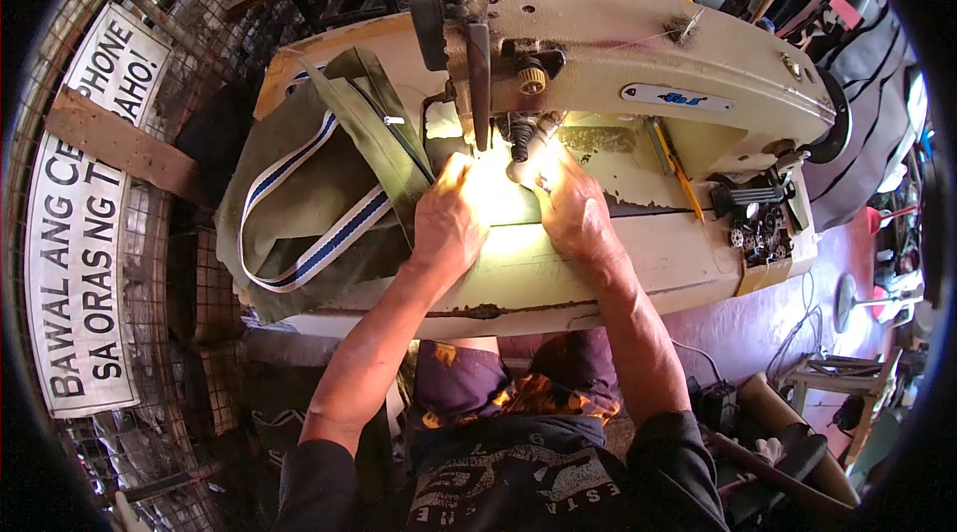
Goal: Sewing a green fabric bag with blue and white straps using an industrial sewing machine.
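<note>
Worked at a cream sewing machine, with the left hand and the right hand set near each other below the needle area, a narrow gap between them. Had the fingers of both curled inward under bright light; could not tell, through the glare, of anything pinched in either. Had olive-green fabric on the tabletop, just left of the left hand, with a dark zipper and a looped white strap striped blue. Showed small metal parts farther right, near the tabletop's edge.
</note>
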`<state>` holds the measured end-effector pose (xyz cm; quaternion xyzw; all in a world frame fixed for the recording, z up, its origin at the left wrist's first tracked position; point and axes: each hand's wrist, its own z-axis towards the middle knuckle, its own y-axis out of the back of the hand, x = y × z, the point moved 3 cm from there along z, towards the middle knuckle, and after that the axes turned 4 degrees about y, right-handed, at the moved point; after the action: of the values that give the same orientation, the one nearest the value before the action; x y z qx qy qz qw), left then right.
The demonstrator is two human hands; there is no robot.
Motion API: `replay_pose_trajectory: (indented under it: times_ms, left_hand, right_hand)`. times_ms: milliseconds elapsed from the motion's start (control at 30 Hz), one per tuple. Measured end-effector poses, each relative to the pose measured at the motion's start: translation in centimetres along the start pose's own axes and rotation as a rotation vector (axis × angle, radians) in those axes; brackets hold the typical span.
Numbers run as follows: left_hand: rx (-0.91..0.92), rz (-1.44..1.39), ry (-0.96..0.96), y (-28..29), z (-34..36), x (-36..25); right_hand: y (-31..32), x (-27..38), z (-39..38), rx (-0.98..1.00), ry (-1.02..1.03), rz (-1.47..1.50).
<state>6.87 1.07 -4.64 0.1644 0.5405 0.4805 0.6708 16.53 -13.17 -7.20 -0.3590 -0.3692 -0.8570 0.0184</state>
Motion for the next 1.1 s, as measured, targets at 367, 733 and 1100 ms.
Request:
replay_pose_trajectory:
  times_ms: [367,733,1100]
  left_hand:
    - [0.153,-0.209,0.022,-0.3,1.2,-1.4]
    - [0.123,0.058,-0.333,0.1,1.5,-1.5]
    - [0.188,-0.078,-0.210,0.5,1.4,-0.5]
  right_hand:
    - [0.0,0.2,-0.3,-0.021,0.029,-0.063]
    - [4.1,5.4,-4.4,-0.021,-0.225,-0.309]
    - [0.5,5.3,-3.4,-0.037,-0.316,-0.252]
